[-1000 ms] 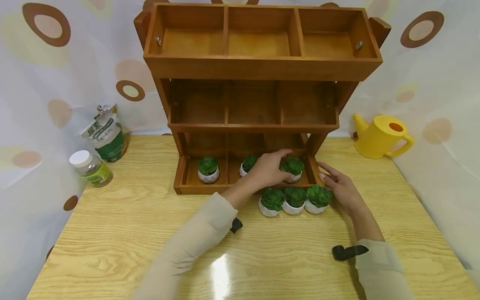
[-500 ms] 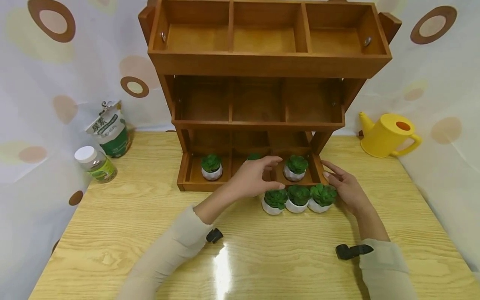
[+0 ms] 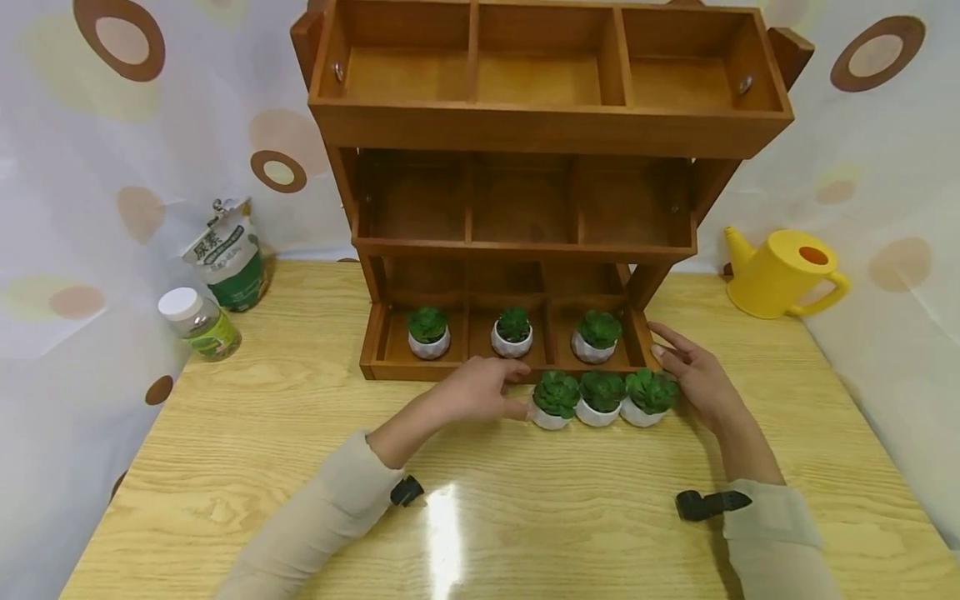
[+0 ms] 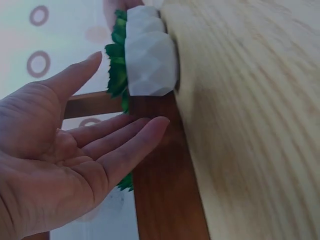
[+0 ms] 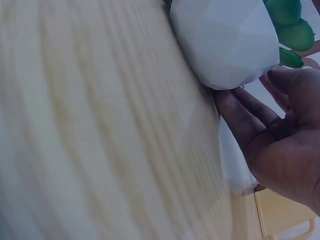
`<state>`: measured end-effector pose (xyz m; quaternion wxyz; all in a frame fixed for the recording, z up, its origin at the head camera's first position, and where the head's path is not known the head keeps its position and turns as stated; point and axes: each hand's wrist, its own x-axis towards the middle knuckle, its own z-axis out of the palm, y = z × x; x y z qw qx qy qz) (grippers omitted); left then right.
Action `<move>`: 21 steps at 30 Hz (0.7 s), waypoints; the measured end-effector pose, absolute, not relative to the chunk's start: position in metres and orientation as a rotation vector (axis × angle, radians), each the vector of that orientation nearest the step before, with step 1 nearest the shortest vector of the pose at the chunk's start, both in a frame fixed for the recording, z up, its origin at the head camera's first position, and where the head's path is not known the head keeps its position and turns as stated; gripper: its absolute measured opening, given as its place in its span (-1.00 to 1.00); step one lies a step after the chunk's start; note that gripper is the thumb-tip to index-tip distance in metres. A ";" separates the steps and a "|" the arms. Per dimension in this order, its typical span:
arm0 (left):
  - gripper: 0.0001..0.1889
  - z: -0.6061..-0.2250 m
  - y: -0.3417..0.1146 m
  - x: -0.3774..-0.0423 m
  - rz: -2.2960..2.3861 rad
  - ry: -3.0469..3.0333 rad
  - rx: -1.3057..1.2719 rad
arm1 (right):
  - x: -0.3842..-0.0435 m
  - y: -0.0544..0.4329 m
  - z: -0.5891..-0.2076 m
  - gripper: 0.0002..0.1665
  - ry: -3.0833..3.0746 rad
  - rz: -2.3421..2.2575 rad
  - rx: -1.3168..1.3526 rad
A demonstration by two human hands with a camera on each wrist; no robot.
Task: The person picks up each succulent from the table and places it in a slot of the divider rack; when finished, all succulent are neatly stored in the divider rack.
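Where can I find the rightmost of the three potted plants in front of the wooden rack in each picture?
Head: the rightmost plant is right of centre, just left of the right hand.
Left wrist: at the top edge, the farthest pot of the three.
Right wrist: large at the top, right of centre, leaves toward the upper right corner.
Shared landmark: the pale wooden tabletop, filling the right side in left wrist, the left in right wrist.

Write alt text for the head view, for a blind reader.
A person's left hand and right hand flank three potted succulents on a table in front of a three-tier wooden shelf. Three more succulents stand in its bottom tier, one per compartment; a yellow watering can stands to the right.
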<state>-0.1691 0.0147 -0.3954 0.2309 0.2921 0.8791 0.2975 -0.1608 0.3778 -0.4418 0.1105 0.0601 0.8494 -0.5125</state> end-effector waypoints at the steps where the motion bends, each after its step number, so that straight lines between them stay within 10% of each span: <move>1: -0.28 -0.397 0.016 -0.170 0.805 2.417 0.811 | -0.160 0.378 -0.442 -0.28 2.491 -1.517 0.175; 21: -0.28 -0.414 0.047 -0.167 0.730 2.497 0.848 | -0.160 0.378 -0.443 -0.29 2.481 -1.548 0.167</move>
